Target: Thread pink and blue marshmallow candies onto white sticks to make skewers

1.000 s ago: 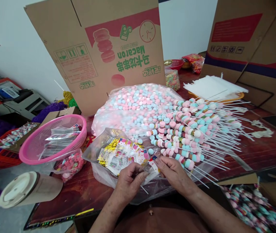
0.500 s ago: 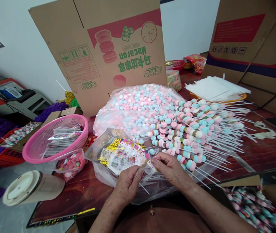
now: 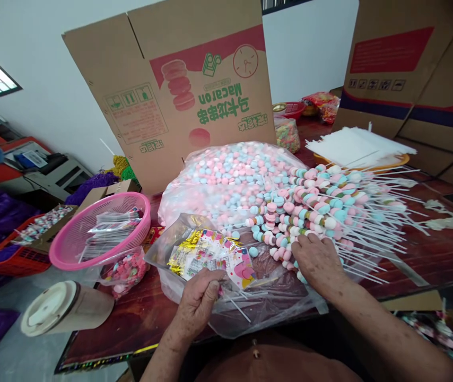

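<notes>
My left hand (image 3: 202, 297) is closed, thumb against fingers, on a small printed plastic bag whose pink edge barely shows. Beside it, an open clear bag (image 3: 158, 260) holds a stack of printed plastic bags (image 3: 206, 254) with gold ties. My right hand (image 3: 318, 262) reaches palm down onto the pile of candy skewers (image 3: 330, 196), its fingers curled around a skewer's candy end; the fingertips are partly hidden. Pink, blue and white candies are threaded on white sticks. Behind lies a big clear sack (image 3: 218, 175) of loose candies.
To the left are a pink basket (image 3: 57, 249) with packed sticks, a bag of red candies (image 3: 127, 270) and a lidded cup (image 3: 67, 307). White sticks (image 3: 357, 146) fill a yellow tray at back right. Cardboard boxes (image 3: 131, 69) stand behind.
My right hand has left the small bag held by both hands and moved right onto the candy skewers. My left hand has shifted slightly left. The view has turned a little.
</notes>
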{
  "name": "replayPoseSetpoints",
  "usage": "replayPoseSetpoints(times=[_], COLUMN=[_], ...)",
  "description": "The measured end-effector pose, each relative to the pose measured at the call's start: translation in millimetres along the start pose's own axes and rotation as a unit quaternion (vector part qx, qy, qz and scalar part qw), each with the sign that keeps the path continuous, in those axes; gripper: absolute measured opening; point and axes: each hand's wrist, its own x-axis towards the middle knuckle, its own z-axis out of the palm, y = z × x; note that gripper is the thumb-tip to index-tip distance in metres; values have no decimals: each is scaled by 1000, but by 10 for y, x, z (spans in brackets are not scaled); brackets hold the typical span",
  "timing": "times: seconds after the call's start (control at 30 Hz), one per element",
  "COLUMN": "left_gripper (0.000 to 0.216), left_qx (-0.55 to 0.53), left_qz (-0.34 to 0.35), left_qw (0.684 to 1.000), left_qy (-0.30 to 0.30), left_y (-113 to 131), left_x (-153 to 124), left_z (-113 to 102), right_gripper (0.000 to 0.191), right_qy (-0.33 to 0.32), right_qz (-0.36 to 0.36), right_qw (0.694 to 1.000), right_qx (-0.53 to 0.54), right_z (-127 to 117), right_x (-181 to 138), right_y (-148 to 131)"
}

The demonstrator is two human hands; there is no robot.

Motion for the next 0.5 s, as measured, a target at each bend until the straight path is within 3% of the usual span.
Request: replayPoseSetpoints(times=[0.13, 0.23, 0.37, 0.43, 0.5], left_gripper=[28, 27, 30, 29, 28], left_qx=[1, 27, 53, 55, 57], left_qz=[4, 13, 18, 18, 27], left_qw=[1000, 1000, 998, 998, 998], left_qy=[-15, -5, -7, -1, 8], left_y=[12, 22, 16, 9, 6], left_x=[16, 42, 107, 138, 153], left_z=[-49, -95, -121, -114, -107], right_gripper=[15, 14, 15, 18, 22], right_qy=[29, 119, 275, 284, 269], right_qz=[-18, -43, -125, -147, -150], right_qw=[999, 987, 906, 892, 899], right_qx=[5, 103, 297, 319, 311], right_z=[-11, -163, -343, -317, -222], right_x=[-7, -142, -443, -559, -625], right_y=[105, 273, 350, 297, 239])
